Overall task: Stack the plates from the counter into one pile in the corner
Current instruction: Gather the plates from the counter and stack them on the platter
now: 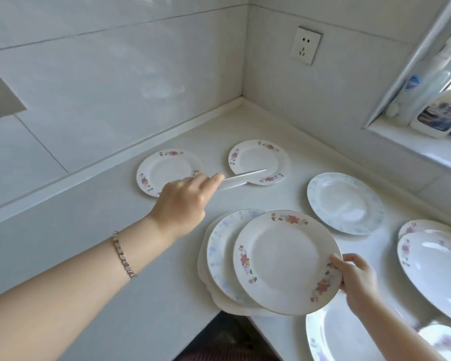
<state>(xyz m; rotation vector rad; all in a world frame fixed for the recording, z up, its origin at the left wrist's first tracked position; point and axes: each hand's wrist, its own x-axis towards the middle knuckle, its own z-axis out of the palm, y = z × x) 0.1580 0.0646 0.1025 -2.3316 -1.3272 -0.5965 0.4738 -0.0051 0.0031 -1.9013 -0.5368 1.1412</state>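
My left hand (182, 201) grips a small white plate (241, 179), seen edge-on and held above the counter between two small floral plates (167, 169) (258, 158) that lie flat near the corner. My right hand (354, 278) holds the rim of a larger pink-flowered plate (284, 261). That plate sits tilted over a blue-patterned plate (219, 251) and a white scalloped plate (206, 280) at the counter's front edge. Another blue-patterned plate (345, 203) lies alone to the right.
Floral oval platters (435, 272) overlap at the right edge and a large plate (333, 340) lies at the bottom. The tiled walls meet at the corner (242, 100), with a socket (306, 45) above. Bottles (435, 113) stand on the window sill.
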